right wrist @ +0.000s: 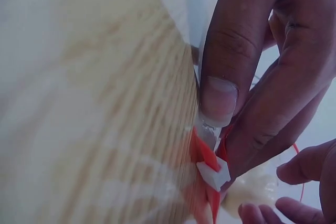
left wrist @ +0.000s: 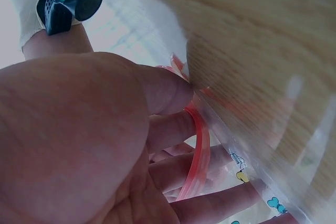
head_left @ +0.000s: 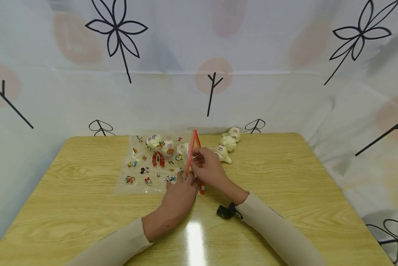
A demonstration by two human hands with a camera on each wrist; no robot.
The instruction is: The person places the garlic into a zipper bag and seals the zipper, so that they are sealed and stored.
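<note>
A clear zip bag (head_left: pixel 137 184) with cartoon prints and a red zip edge (head_left: pixel 190 147) lies flat on the table. Inside it, toward the far side, are three pale garlic bulbs (head_left: pixel 153 140). My left hand (head_left: pixel 180 195) holds the near part of the bag's mouth, its thumb and forefinger at the red strip (left wrist: pixel 198 156) and the other fingers spread along the plastic. With thumb and forefinger, my right hand (head_left: pixel 209 166) pinches the bag by the zip, beside a white slider (right wrist: pixel 214 176). Three more garlic bulbs (head_left: pixel 228 143) sit outside, just beyond the right hand.
The wooden table (head_left: pixel 268 177) ends at a patterned cloth backdrop (head_left: pixel 172 99). A black wrist camera (head_left: pixel 226 211) sits at the right sleeve cuff. Light glares off the table's near middle.
</note>
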